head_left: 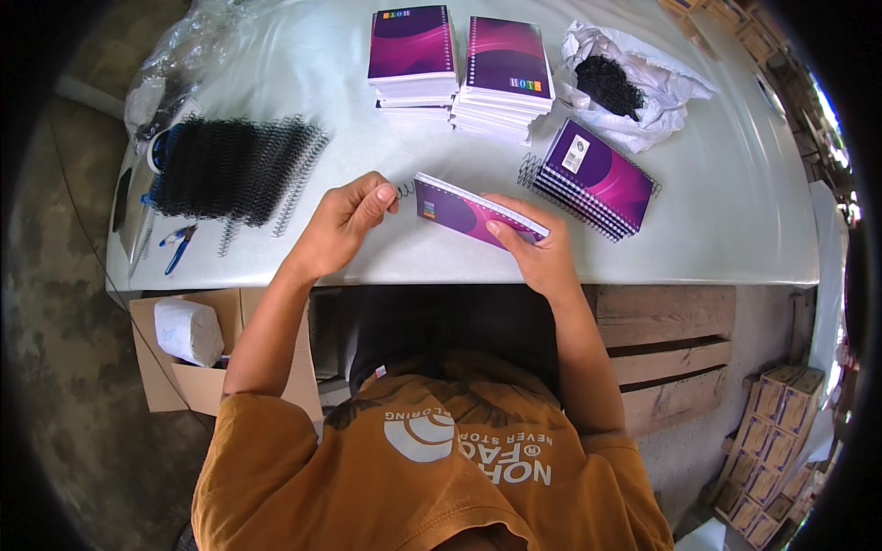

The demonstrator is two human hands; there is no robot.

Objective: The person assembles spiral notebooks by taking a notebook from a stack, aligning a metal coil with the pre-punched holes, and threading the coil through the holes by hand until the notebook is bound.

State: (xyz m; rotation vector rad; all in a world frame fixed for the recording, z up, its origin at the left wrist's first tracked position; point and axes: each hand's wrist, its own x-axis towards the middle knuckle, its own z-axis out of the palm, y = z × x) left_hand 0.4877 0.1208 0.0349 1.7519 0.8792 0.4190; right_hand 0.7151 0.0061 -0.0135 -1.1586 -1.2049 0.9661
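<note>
My right hand (540, 246) grips a purple notebook (455, 211) by its right end, thumb on the cover. The notebook is tilted, with its punched long edge facing up and away from me. At its left end a short stretch of black spiral coil (404, 191) shows between the notebook and my left hand (349, 225). My left fingers are pinched around that coil. Just right of my right hand lies a pile of coil-bound purple notebooks (597, 179), with loose coil ends sticking out at both sides.
Two stacks of purple notebooks (412, 46) stand at the table's far side. A white plastic bag (671, 87) holds black coil scraps (606, 84). Many black spiral coils (230, 170) lie at left, beside blue-handled pliers (179, 250). Below the table edge is a cardboard box (193, 381).
</note>
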